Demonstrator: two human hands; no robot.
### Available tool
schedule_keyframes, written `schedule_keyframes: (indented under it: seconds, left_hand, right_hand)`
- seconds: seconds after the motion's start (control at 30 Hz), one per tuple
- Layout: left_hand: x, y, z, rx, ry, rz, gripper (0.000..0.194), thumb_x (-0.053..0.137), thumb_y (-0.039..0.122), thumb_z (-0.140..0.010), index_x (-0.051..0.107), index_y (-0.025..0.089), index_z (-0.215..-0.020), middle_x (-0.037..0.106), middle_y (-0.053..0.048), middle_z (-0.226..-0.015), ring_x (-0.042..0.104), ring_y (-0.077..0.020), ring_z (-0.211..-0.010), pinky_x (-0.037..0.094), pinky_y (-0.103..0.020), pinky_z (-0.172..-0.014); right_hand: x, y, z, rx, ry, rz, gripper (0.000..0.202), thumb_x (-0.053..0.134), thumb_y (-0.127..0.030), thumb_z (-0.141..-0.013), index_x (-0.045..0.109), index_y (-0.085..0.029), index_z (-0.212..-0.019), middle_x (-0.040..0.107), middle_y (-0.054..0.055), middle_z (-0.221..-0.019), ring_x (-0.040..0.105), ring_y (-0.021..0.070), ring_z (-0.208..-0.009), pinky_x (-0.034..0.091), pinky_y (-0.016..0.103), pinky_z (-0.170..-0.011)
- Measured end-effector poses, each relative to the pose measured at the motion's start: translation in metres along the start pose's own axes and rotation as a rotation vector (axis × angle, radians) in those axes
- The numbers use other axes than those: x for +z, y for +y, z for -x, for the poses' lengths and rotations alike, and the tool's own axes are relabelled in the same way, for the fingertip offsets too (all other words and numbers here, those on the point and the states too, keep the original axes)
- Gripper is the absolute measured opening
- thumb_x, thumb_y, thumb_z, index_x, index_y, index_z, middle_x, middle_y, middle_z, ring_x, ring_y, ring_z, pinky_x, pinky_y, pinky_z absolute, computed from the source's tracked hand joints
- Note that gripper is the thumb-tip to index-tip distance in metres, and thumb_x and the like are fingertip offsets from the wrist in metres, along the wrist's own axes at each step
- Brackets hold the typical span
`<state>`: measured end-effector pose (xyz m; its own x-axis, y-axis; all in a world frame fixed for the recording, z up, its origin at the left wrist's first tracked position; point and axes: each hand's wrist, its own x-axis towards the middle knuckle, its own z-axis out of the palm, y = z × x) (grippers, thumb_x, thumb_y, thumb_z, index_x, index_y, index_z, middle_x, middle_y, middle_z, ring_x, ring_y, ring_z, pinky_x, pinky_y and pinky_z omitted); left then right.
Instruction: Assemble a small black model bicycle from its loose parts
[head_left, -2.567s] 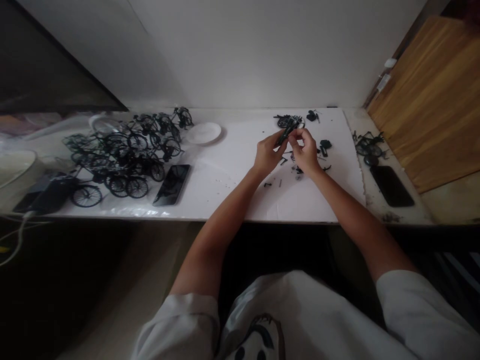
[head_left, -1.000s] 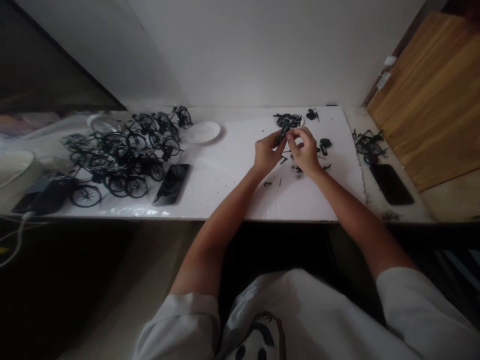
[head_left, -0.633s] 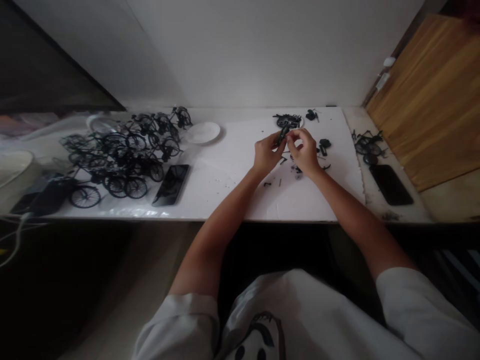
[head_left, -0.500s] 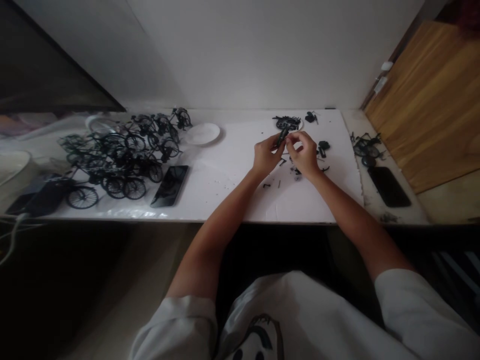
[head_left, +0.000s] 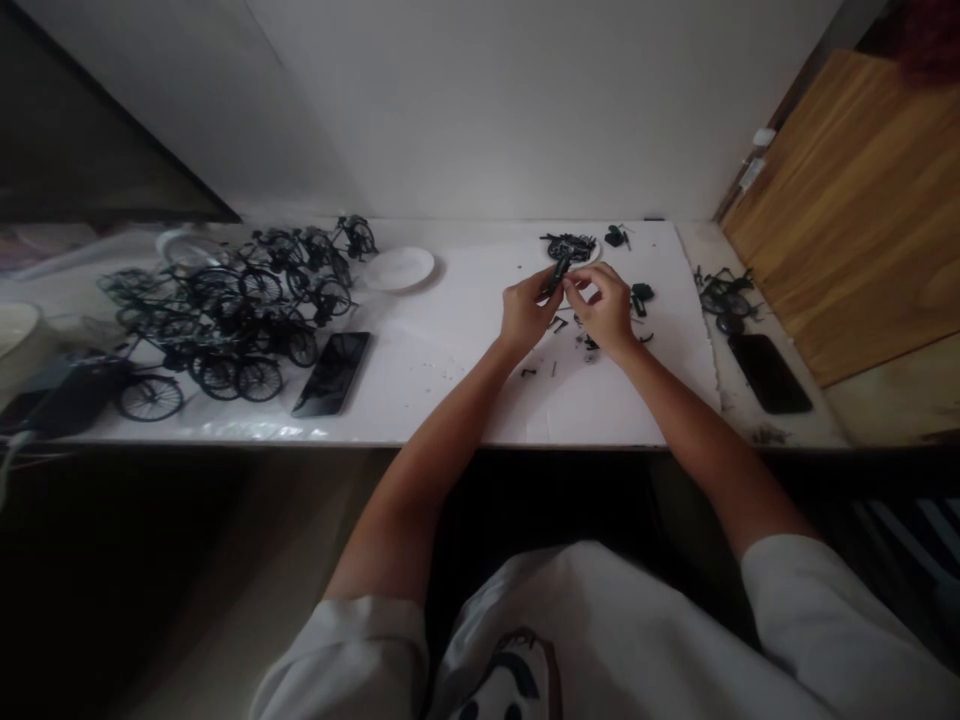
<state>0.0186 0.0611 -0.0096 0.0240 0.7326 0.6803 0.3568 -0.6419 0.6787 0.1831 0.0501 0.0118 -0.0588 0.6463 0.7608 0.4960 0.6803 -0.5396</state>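
Observation:
My left hand pinches a small dark part that sticks up between thumb and fingers. Against the same part, from the right, my right hand has its thumb and forefinger pressed together; anything between those fingertips is too small to make out. Behind my hands, a plate heaped with black pieces stands near the wall. Dark green and black pieces lie just right of my right hand. Small black bits are scattered on the white board below my hands.
Many black miniature bicycles crowd the left side, beside a phone and a white plate. On the right are another small bicycle, a second dark phone and a wooden panel.
The whole view has shifted slightly, so things appear a little further left. Both hands stay together at the dark part, with hardly any change in their grip.

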Motion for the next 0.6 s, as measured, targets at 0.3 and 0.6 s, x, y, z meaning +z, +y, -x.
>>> schedule_keyframes:
  seconds: [0.3,0.6]
  left_hand:
    - [-0.0015,0.004,0.0001,0.032,-0.009,-0.058,0.04,0.067,0.034,-0.101,0.078,0.015,-0.134,0.086,-0.008,-0.11,0.083,-0.0186,-0.094,0.07,-0.029,-0.092]
    - [0.0003,0.0047,0.0006,0.028,-0.019,-0.095,0.04,0.07,0.031,-0.098,0.079,0.021,-0.136,0.087,-0.006,-0.107,0.081,-0.0166,-0.088,0.069,-0.029,-0.09]
  right_hand:
    - [-0.0067,-0.0053,-0.0037,-0.055,-0.023,0.141,0.03,0.057,-0.048,-0.11,0.065,-0.026,-0.09,0.07,0.009,-0.095,0.065,0.0278,-0.103,0.06,0.047,-0.095]
    - [-0.0029,0.0001,-0.004,0.022,0.0,0.022,0.049,0.05,-0.07,-0.108,0.058,-0.028,-0.084,0.065,0.008,-0.089,0.061,0.0282,-0.095,0.06,0.049,-0.09]
